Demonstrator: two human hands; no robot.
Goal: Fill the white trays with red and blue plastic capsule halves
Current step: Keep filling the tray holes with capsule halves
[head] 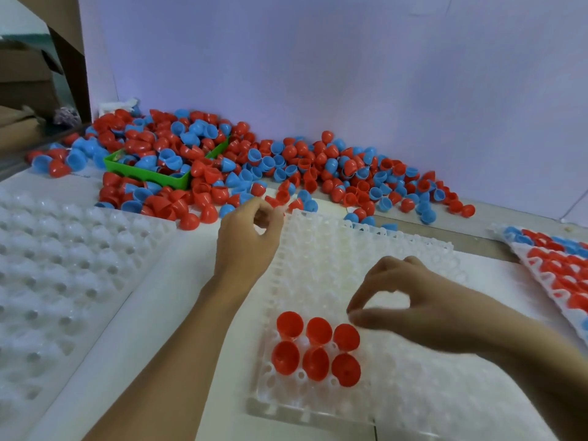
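Observation:
A white tray lies in front of me with several red capsule halves seated in two short rows at its near left corner. My right hand hovers just above and right of them, thumb and forefinger curled together at their tips; I see nothing between them. My left hand is at the tray's far left corner beside the big pile of red and blue halves. Its fingers curl round something reddish, which looks like a red half.
A green bin sits buried in the pile at the back left. Empty white trays lie on the left. A tray filled with red and blue halves sits at the right edge. A pale wall stands behind the pile.

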